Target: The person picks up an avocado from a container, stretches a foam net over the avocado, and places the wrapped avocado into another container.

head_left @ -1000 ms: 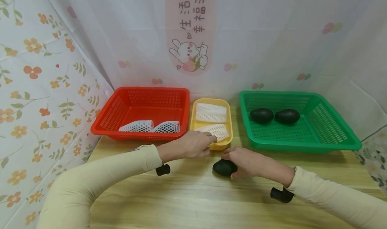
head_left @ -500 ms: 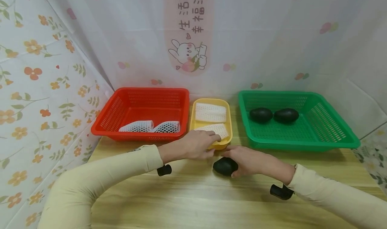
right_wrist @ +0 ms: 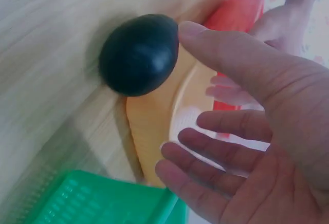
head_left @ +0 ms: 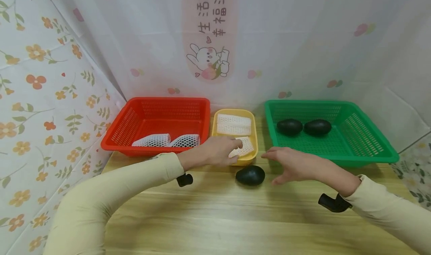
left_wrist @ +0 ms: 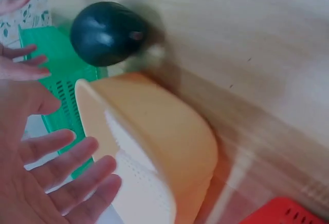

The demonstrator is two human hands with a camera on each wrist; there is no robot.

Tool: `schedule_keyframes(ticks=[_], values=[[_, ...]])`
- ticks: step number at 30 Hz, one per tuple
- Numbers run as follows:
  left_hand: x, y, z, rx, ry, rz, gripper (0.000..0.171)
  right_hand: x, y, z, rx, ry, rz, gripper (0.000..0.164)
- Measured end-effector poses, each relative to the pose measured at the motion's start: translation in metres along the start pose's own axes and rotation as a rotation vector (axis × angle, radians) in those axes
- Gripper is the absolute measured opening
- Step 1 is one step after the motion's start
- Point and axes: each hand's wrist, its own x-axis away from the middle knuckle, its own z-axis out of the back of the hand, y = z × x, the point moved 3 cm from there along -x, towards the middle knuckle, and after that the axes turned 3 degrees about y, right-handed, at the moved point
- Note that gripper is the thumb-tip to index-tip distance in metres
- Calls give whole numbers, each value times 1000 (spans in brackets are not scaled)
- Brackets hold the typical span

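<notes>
The dark avocado [head_left: 250, 175] lies on its side on the wood-grain table [head_left: 215, 221], just in front of the yellow tray [head_left: 254, 159]. Just beside it I see the right hand [head_left: 297, 164], thumb spread well apart from the loosely stretched fingers, gripping nothing. The left hand [head_left: 218, 151] hangs over the tray's near left part, fingers relaxed and slightly bent, a wide gap to the thumb; it grips nothing either. In the tray I make out white foam nets [head_left: 234, 125]. To the right, the green basket [head_left: 336, 158] carries two other avocados [head_left: 289, 126] side by side; to the left, the red basket [head_left: 148, 149] has white netting [head_left: 153, 140]. Behind, I see a rabbit-printed cloth [head_left: 256, 53].
</notes>
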Motion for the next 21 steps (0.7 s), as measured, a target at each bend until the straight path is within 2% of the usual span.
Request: schedule_keyframes(ticks=[8,11,15,21], values=[[-30,-8,12,-8,-78,98,45,17,7,11,-52,125,84,56],[-41,-10,14,-25,-119,126,46,20,7,13,-67,138,88,53],[-53,-13,14,-67,-209,180,52,23,6,15,-77,142,91,52],[-62,-15,13,-105,-311,269,50,28,5,18,-76,169,107,50]])
